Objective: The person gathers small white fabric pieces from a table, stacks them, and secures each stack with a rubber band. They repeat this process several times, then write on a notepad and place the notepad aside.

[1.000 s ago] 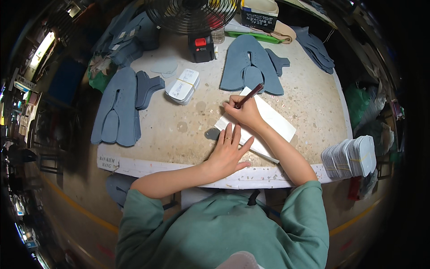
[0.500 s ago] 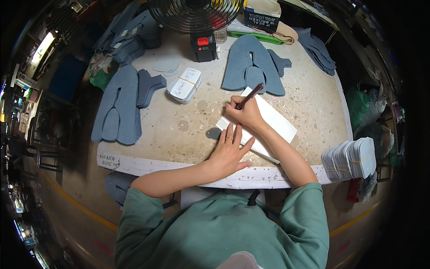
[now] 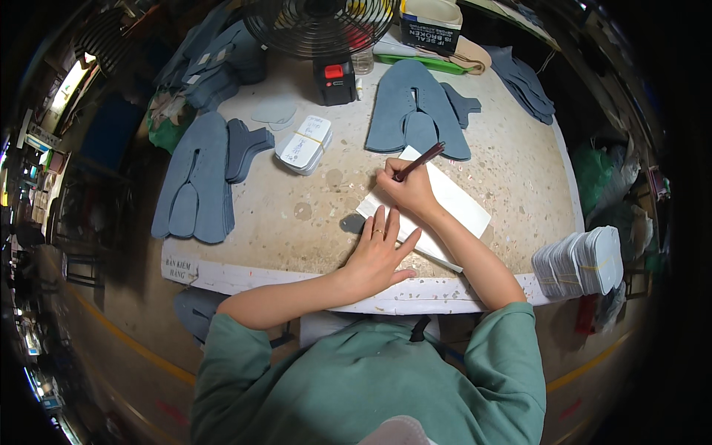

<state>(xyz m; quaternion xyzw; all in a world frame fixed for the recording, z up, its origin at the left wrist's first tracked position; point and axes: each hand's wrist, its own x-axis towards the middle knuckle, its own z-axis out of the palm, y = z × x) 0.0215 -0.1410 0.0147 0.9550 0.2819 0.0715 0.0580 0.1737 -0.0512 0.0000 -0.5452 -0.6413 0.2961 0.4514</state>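
Observation:
A dark red pen point(image 3: 426, 158) is gripped in my right hand point(image 3: 409, 190), its upper end tilted to the right. That hand rests on a white paper pad point(image 3: 458, 208) lying aslant on the table, and hides the pen's tip. My left hand point(image 3: 377, 256) lies flat with spread fingers, the fingertips on the pad's near left edge and the palm by the table edge. A small dark grey piece point(image 3: 352, 222) lies just left of those fingertips. Beyond the pad sits a stack of blue-grey shoe upper pieces point(image 3: 393, 111).
More cut upper pieces point(image 3: 194, 178) lie at the left, beside a banded stack of white cards point(image 3: 305, 144). A fan point(image 3: 335, 78) stands at the back, near a green tray point(image 3: 423, 63). Banded light-grey pieces point(image 3: 578, 261) stand at the right front corner of the table point(image 3: 274, 230).
The pen in my right hand has tipped further to the right, and the hand has shifted very slightly. My left hand stays in place on the pad.

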